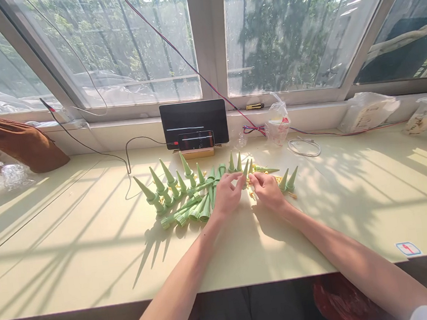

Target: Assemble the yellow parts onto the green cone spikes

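Both of my hands are close together over the middle of the table, fingertips nearly touching. My left hand [229,193] is closed, with thumb and finger pinched at a green plastic watering spike [245,169] that points upward. Close beside it, my right hand [267,191] is also pinched, and whatever lies between its fingertips is too small to tell. Small yellow valve pieces [251,193] lie below and around the fingers. Left of my hands, a pile of hollow green spikes [194,210] lies flat. Behind that, several spikes [158,181] stand point up in rows.
Two upright spikes [288,180] stand right of my right hand. A black tablet [193,116] and a phone [196,140] lean at the back by the window. Further along are a plastic bag [277,125], a coiled cable [304,147] and a brown pouch [21,142].
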### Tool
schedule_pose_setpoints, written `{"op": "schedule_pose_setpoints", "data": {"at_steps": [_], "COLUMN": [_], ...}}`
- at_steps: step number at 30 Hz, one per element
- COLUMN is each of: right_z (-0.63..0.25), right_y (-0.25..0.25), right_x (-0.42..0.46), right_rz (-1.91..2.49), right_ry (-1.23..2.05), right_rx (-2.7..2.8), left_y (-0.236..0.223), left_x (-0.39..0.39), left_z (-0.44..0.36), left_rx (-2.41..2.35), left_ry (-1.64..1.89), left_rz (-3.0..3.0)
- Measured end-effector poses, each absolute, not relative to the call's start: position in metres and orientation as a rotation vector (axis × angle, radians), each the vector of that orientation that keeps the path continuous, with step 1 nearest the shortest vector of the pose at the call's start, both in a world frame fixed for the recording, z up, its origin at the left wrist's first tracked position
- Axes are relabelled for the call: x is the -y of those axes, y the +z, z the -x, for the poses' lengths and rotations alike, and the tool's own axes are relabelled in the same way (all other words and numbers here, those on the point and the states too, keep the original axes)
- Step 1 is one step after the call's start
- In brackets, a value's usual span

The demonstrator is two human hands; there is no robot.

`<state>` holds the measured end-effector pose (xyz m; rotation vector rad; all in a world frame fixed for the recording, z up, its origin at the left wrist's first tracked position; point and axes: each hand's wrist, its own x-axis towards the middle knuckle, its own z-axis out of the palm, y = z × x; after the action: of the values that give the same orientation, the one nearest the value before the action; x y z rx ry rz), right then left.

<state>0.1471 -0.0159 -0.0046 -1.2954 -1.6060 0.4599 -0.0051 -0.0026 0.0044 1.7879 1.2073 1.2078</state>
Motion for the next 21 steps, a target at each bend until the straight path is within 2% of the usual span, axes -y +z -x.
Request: {"op": "schedule_pose_setpoints", "data": {"at_steps": [5, 13, 21], "right_z": [-0.1482, -0.1492, -0.1477], "right_y": [-0.004, -0.0025, -0.0072], "right_x": [0.017, 0.0177, 0.0166], "right_rz": [1.274, 1.207, 1.197], "right_ry": [0.347, 0.305, 0.48], "right_rx": [1.634, 1.713, 1.605], "left_y": [0.0094, 0.0132, 0.0109], "left_x": [0.0029, 0.0046, 0.0009], "left_z": [0.0062, 0.0063, 0.0079], "left_rx": [-1.258, -1.172, -1.079], "left_ry": [1.284, 1.022, 0.905], "left_rz": [-1.659, -1.398, -1.289]}}
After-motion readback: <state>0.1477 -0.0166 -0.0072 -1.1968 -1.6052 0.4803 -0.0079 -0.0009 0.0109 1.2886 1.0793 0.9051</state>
